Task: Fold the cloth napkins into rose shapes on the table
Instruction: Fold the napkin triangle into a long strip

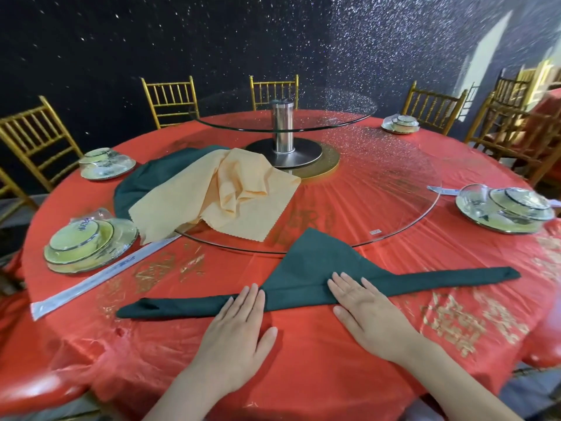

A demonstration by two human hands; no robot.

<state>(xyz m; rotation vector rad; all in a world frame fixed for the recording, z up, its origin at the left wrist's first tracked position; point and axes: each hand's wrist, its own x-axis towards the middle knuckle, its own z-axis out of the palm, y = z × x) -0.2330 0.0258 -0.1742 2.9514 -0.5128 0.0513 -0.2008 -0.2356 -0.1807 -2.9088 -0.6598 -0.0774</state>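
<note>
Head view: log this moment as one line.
dark green cloth napkin: rolled band, triangle tip free | left hand: flat, pressing band | right hand: flat, pressing band

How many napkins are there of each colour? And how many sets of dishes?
Green napkins: 2
Peach napkins: 1
Dish sets: 4
Total: 7

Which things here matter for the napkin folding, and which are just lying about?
For the job: rolled green napkin, left hand, right hand, peach napkin, second green napkin beneath it.
Lying about: wrapped dishes, chopstick sleeve, glass turntable, gold chairs.
</note>
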